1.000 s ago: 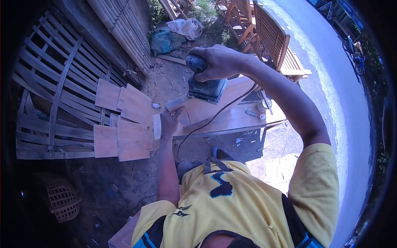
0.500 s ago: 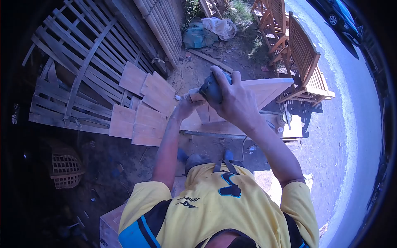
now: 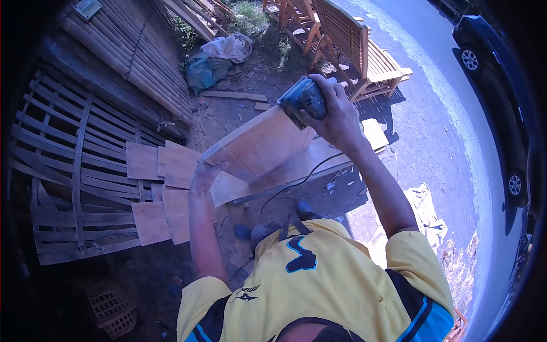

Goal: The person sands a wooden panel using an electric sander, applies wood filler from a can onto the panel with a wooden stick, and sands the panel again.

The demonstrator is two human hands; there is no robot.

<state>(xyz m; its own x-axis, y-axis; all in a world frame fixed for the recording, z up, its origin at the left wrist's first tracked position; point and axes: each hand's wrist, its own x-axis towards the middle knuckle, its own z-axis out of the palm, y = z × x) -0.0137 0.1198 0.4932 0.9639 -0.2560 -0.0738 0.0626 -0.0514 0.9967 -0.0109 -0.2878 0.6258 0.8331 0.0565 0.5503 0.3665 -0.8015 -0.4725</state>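
My right hand [image 3: 337,121] is wrapped round a dark electric sander [image 3: 308,101]. The sander rests at the upper right part of a wooden panel [image 3: 265,145], which stands tilted on its edge. At the panel's lower left corner is my left hand [image 3: 206,174], closed on the wood, its fingers partly hidden and hazy. Below the panel is a workbench [image 3: 333,153], with a dark power cord [image 3: 302,179] looping down across its near edge.
Flat wooden boards [image 3: 152,221] lie in a stack on my left, by a slatted bamboo frame [image 3: 80,165]. Wooden benches [image 3: 364,62] stand at the far right beside a road with a dark car [image 3: 490,85]. Sacks [image 3: 213,65] and a wood strip [image 3: 233,96] lie on the ground ahead.
My right hand has moved the sander to the panel's right part. The panel now faces me more, slanting up to the right, with my left hand at its lower left. The camera view has turned.
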